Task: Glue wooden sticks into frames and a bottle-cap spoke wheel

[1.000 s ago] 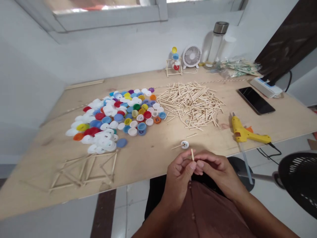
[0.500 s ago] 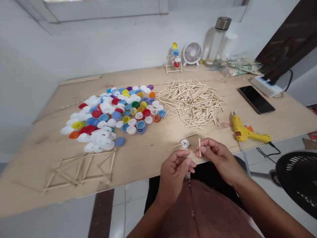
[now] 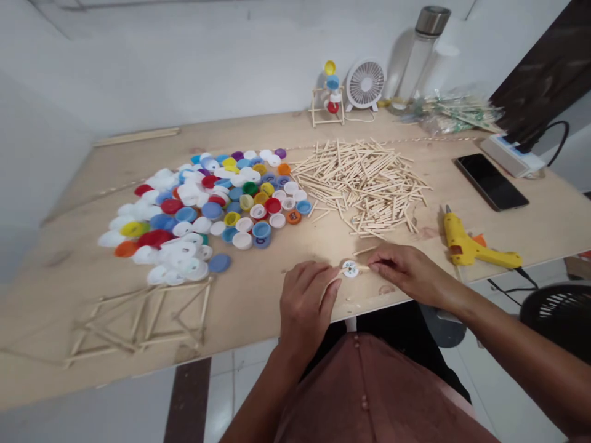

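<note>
A small white bottle cap (image 3: 350, 269) with a printed mark lies near the table's front edge. My left hand (image 3: 307, 298) is closed at its left side, with thumb and fingers pinching the thin wooden stick (image 3: 343, 271) that sticks out from the cap. From the other side, my right hand (image 3: 409, 271) pinches a short wooden stick (image 3: 364, 268), whose end meets the cap's right edge. Just behind the right fingertips lies a loose stick (image 3: 364, 250), partly hidden by the hand.
Coloured bottle caps (image 3: 212, 210) and a heap of short sticks (image 3: 364, 178) spread behind my hands. A yellow glue gun (image 3: 462, 240) and a phone (image 3: 492, 181) lie right. Stick frames (image 3: 138, 320) lie at front left; a small fan (image 3: 365, 84) stands behind.
My right hand has brought its stick from upright to lying against the cap's right side. My left hand has moved onto the stick at the cap's left. The view has shifted slightly.
</note>
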`<action>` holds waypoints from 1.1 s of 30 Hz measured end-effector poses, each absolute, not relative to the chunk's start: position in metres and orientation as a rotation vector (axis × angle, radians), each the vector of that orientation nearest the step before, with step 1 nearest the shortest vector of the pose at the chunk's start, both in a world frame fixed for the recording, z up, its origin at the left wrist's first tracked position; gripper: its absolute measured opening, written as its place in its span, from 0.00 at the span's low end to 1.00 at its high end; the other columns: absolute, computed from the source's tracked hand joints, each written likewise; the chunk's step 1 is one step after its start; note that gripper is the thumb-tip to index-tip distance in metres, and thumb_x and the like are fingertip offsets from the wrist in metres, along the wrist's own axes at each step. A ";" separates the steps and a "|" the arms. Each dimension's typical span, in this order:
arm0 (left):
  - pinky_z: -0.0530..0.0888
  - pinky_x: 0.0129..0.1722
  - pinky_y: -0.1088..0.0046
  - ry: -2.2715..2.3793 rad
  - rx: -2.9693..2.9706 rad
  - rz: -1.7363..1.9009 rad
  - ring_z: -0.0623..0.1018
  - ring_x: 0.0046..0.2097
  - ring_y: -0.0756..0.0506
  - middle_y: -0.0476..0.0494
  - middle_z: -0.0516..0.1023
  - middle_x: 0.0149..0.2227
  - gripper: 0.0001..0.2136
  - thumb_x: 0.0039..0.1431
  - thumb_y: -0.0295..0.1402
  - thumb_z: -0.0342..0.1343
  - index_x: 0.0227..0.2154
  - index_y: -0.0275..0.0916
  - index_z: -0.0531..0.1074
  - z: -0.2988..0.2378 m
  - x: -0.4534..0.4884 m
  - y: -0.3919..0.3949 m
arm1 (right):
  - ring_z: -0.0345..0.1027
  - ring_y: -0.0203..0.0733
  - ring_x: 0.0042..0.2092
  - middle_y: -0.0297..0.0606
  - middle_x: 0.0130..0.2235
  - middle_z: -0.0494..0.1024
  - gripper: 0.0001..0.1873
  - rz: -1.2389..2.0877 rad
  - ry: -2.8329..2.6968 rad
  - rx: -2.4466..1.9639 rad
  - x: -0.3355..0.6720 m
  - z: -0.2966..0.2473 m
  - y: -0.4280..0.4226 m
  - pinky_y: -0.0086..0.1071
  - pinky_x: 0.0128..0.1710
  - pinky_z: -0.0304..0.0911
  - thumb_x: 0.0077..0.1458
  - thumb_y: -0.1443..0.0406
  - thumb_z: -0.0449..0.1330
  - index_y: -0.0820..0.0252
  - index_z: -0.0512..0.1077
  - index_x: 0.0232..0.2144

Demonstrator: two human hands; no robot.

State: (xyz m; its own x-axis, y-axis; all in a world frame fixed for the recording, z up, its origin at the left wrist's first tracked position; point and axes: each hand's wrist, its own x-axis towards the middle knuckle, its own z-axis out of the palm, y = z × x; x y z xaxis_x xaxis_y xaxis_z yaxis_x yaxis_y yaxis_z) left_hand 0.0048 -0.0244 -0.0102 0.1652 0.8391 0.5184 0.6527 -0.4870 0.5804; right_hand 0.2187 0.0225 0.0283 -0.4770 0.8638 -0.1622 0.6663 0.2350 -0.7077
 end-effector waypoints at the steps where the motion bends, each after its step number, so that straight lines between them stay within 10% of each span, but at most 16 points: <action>1: 0.71 0.43 0.63 1.445 2.230 1.195 0.73 0.41 0.44 0.42 0.78 0.37 0.05 0.59 0.25 0.54 0.37 0.38 0.73 -0.011 0.004 -0.023 | 0.69 0.39 0.37 0.36 0.36 0.76 0.09 1.079 -2.265 -1.424 0.219 0.027 0.025 0.31 0.36 0.61 0.59 0.65 0.52 0.57 0.73 0.37; 33: 0.67 0.38 0.67 1.426 2.311 0.982 0.73 0.38 0.46 0.44 0.78 0.34 0.07 0.61 0.25 0.51 0.36 0.37 0.74 -0.011 0.006 -0.013 | 0.70 0.40 0.37 0.37 0.35 0.78 0.13 1.049 -2.520 -1.294 0.213 0.032 0.047 0.32 0.37 0.61 0.59 0.67 0.50 0.58 0.75 0.36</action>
